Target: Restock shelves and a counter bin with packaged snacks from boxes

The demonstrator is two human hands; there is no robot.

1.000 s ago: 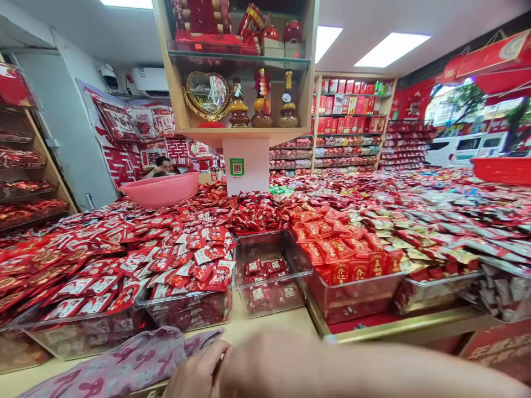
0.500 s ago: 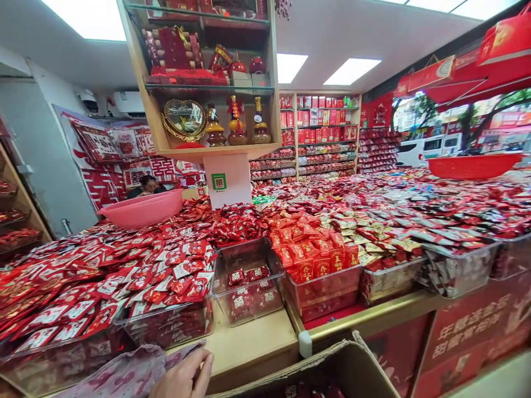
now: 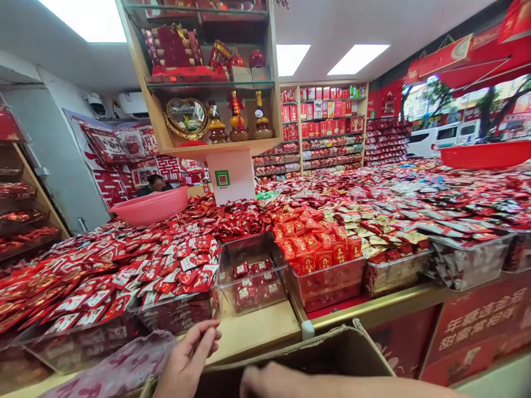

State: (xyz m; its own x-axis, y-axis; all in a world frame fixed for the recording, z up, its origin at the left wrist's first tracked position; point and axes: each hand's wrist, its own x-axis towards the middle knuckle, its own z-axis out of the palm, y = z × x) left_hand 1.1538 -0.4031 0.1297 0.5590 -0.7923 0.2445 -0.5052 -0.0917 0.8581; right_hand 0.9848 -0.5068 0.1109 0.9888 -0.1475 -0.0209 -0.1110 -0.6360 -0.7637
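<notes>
My left hand [image 3: 188,356] is raised at the near edge of the counter, with its fingers loosely bent and nothing visible in them. Beside it lies a pinkish printed plastic sheet [image 3: 120,367]. My right hand [image 3: 265,381] reaches into the open cardboard box [image 3: 344,345] at the bottom; it is blurred and its fingertips are hidden. Past the box, a clear plastic bin [image 3: 253,293] on a wooden board [image 3: 259,334] holds a low layer of dark red packets [image 3: 251,269] with white print.
Bins heaped with red packets [image 3: 178,271] stand to the left, and a bin of orange-red packets [image 3: 321,249] to the right. A pink basin [image 3: 151,205] and a red basin [image 3: 485,155] rest on the heaps. A shelf unit [image 3: 219,145] overhangs the counter. One person [image 3: 154,185] is behind it.
My right hand has come into view from the right, into the cardboard box. My left hand has risen slightly and moved right, off the plastic sheet. The view has shifted a little.
</notes>
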